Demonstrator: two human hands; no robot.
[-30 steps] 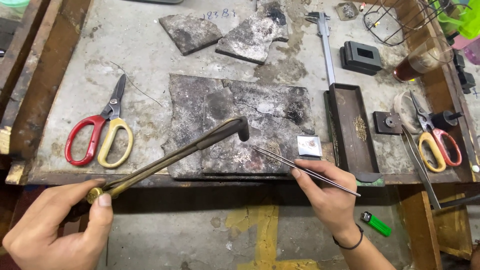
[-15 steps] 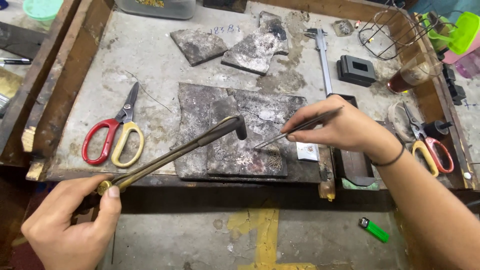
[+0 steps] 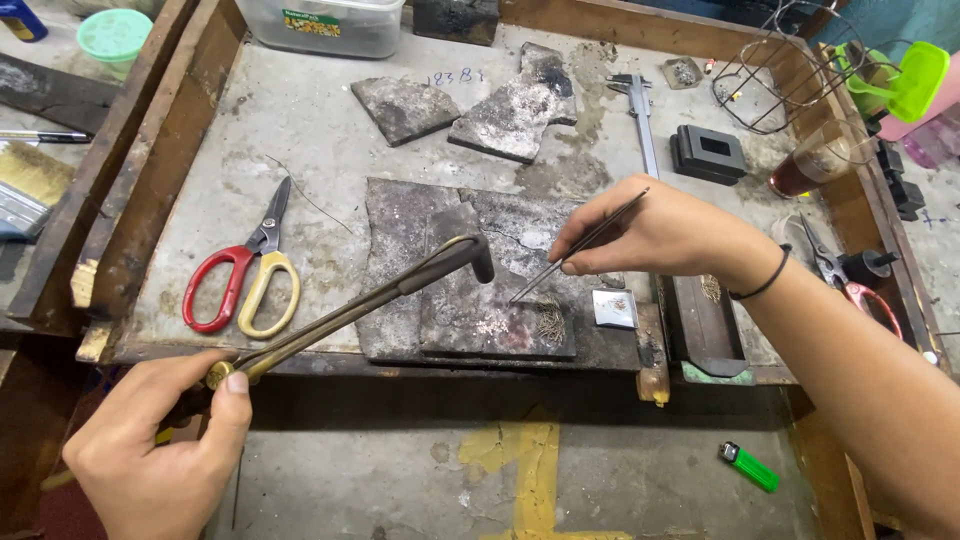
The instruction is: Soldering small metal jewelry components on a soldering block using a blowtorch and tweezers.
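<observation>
Left hand [image 3: 160, 450] grips brass torch [image 3: 370, 300] handle near; right hand [image 3: 650, 235] pinches tweezers [image 3: 575, 250], tip on charred slab [image 3: 470, 290].

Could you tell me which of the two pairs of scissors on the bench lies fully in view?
The pair with one red and one yellow handle, left of the dark slab; the other pair is partly hidden behind the right hand's wrist.

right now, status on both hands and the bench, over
Left hand grips brass torch, nozzle over charred slab. Right hand holds tweezers, tips down at slab. Scissors lie left, apart from the slab.
</observation>
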